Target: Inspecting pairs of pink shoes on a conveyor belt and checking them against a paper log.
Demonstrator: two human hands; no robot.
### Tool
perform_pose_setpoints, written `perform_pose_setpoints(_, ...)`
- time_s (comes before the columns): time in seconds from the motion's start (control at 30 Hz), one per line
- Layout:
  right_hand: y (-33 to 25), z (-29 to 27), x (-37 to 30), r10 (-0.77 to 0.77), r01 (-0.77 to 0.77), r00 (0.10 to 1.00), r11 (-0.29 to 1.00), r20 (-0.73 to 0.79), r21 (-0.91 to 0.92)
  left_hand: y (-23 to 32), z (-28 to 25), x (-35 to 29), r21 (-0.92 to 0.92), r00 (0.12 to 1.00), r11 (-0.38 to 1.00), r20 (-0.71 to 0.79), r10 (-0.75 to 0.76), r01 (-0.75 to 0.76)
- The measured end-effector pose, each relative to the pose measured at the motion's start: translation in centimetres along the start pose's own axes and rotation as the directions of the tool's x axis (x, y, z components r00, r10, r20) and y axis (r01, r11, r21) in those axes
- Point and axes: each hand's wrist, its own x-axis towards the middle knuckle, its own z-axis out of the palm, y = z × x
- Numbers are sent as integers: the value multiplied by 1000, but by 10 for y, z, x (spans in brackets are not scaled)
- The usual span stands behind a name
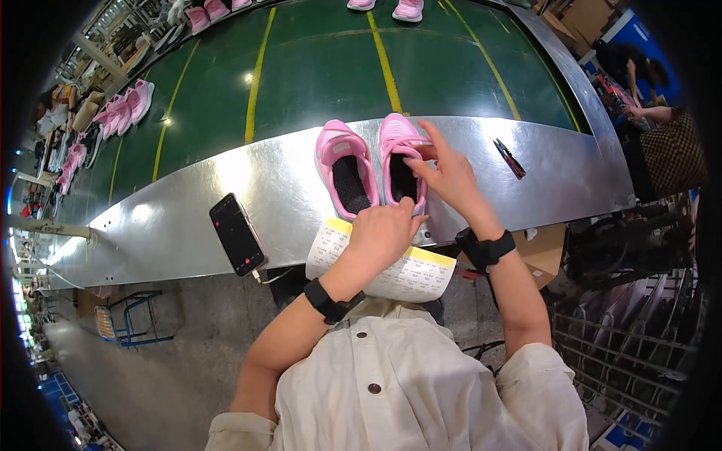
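Observation:
Two pink sneakers stand side by side on the metal edge of the table, toes pointing away from me. The left sneaker [329, 160] shows a dark insole and is touched by neither hand. At the heel of the right sneaker [397, 135], my left hand [382, 239] has its fingers closed on the collar. My right hand [451, 177] grips the same sneaker's right side near the tongue, thumb at the opening and index finger stretched toward the toe. Beneath my left hand, a sheet of printed labels [421, 276] with a yellow strip hangs over the table's front edge.
A phone [239, 234] with a cable lies left on the metal edge [173, 214]. Small dark snips [510, 158] lie to the right. Beyond runs a green belt [316, 71] with yellow lines, carrying more pink shoes [125, 111]. A co-worker [632, 71] is at the far right.

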Motion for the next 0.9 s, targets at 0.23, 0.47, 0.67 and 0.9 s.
perform_pose_setpoints(0.23, -26, -28, -52, 114, -27, 943, 963, -313, 269, -26, -48, -12, -204, 934, 968, -296, -200, 143)
perform_pose_setpoints(0.47, -79, 29, -101, 152, -73, 979, 882, -135, 465, -68, -62, -35, -29, 872, 968, -427, -239, 251)
perform_pose_setpoints(0.67, -80, 28, -112, 218, -105, 952, 892, -215, 440, -52, -45, -35, -125, 796, 991, -593, -120, 57)
perform_pose_setpoints(0.9, -79, 39, -101, 115, -14, 984, 814, -138, 581, -60, -63, -51, -288, 716, 947, -630, -301, 145)
